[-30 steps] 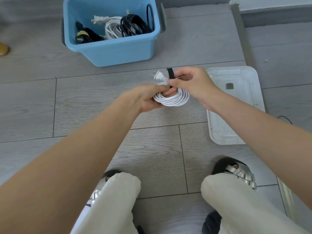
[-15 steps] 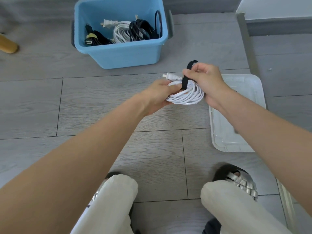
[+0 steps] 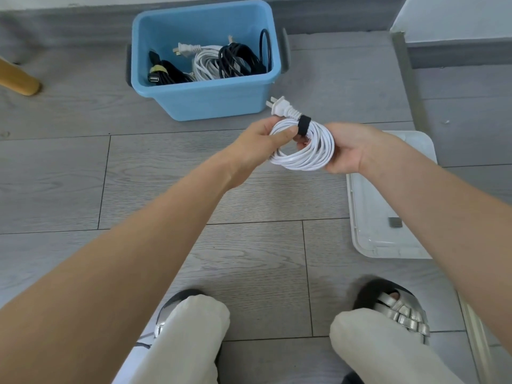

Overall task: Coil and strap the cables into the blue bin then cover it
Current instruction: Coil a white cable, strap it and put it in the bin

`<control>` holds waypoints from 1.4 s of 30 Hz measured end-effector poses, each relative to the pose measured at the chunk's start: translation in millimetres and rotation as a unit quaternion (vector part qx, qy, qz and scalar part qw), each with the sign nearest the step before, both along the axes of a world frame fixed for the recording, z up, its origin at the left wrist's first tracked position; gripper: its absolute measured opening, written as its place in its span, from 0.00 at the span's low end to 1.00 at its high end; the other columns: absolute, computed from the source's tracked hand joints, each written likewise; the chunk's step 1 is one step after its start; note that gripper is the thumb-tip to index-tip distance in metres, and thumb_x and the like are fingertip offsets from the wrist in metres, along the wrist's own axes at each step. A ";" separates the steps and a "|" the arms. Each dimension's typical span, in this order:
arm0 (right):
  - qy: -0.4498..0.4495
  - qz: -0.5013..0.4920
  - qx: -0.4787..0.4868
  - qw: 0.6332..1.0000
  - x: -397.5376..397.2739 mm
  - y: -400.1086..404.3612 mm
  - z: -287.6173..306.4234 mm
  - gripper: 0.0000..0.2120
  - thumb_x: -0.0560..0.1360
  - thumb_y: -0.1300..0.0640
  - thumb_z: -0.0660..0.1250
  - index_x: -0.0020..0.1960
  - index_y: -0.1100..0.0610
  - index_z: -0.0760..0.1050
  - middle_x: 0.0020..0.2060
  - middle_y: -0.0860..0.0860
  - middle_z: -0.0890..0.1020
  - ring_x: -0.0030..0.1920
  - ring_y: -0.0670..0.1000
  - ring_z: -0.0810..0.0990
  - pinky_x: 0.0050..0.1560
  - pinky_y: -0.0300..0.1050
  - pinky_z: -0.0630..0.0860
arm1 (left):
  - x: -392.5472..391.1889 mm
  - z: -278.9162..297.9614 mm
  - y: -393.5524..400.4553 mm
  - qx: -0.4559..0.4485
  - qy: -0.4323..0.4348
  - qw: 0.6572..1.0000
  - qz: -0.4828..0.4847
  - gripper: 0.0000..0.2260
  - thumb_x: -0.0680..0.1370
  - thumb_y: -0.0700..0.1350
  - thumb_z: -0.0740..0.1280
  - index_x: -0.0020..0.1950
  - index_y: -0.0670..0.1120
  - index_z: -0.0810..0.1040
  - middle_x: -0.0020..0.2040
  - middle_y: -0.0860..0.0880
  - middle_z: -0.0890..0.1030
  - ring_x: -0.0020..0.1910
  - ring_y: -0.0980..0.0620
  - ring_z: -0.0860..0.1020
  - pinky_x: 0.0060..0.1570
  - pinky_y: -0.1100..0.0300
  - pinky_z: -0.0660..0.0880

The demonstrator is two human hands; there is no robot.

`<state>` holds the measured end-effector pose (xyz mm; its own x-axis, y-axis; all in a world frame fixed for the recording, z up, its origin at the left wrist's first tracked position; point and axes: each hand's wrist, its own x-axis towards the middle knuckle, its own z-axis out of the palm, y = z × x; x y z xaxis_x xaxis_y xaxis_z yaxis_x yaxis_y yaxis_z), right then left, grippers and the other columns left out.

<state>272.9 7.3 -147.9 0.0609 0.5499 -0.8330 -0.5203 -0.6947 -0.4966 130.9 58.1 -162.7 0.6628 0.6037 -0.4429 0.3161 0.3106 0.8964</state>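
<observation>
I hold the coiled white cable between both hands, above the grey plank floor and just on my side of the blue bin. My left hand has its grip closed on the coil's left edge, the thumb pressed flat over the loops right beside the black strap. My right hand has its grip closed on the coil's right side, palm cupping the loops from below, with fingertips showing through the middle of the coil. The strap wraps across the top of the loops, and the cable's white two-pin plug sticks out past it, pointing toward the bin's near right corner.

The bin stands open on the floor, beyond the coil and slightly to its left. Inside it lie a black cable with a yellow band at the left, a coiled white cable with its own plug in the middle, and a black coil at the right, leaning against the right wall. The bin's clear lid lies flat on the floor, well to the right of the bin and nearer to me, partly hidden under my right forearm. A wooden leg shows far to the left of the bin. My knees in pale trousers and my silver sandals are at the bottom of the view.
</observation>
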 end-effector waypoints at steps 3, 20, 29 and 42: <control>0.025 -0.021 -0.019 0.999 1.9 2.8 -0.2 0.11 0.75 0.63 0.64 0.35 0.60 0.75 0.22 0.51 0.78 0.22 0.45 0.77 0.25 0.36 0.76 | 3.2 -3.7 -0.6 -0.020 -0.023 0.999 0.026 0.08 0.80 0.42 0.61 0.55 0.45 0.78 0.52 0.49 0.81 0.57 0.51 0.76 0.68 0.52 0.66; -0.583 0.349 0.228 0.697 -17.5 2.1 -5.8 0.18 0.74 0.61 0.65 0.62 0.57 0.68 0.52 0.53 0.78 0.49 0.55 0.75 0.44 0.43 0.66 | 3.0 -6.1 4.2 -0.178 -0.041 0.964 0.195 0.05 0.78 0.33 0.63 0.50 0.33 0.77 0.33 0.46 0.81 0.30 0.57 0.80 0.40 0.64 0.80; -0.675 0.289 0.363 0.573 -22.8 0.8 -2.9 0.13 0.68 0.69 0.68 0.52 0.60 0.74 0.55 0.58 0.73 0.57 0.58 0.70 0.56 0.50 0.71 | -6.8 4.2 11.9 -0.273 -0.081 0.935 0.209 0.04 0.77 0.33 0.64 0.45 0.36 0.77 0.32 0.46 0.81 0.28 0.57 0.79 0.37 0.64 0.80; -0.507 0.250 0.344 0.750 -45.4 29.0 12.9 0.07 0.72 0.64 0.68 0.43 0.53 0.76 0.47 0.47 0.72 0.52 0.45 0.73 0.56 0.37 0.65 | -42.4 10.0 28.9 -0.272 -0.102 0.937 0.192 0.06 0.78 0.42 0.65 0.46 0.41 0.79 0.33 0.49 0.81 0.28 0.60 0.78 0.33 0.66 0.77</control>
<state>227.5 36.3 -135.0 0.1149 0.9934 -0.0073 0.6070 -0.0760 -0.7911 88.5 87.0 -152.6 0.5474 0.5360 -0.6427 -0.0724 0.7954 0.6018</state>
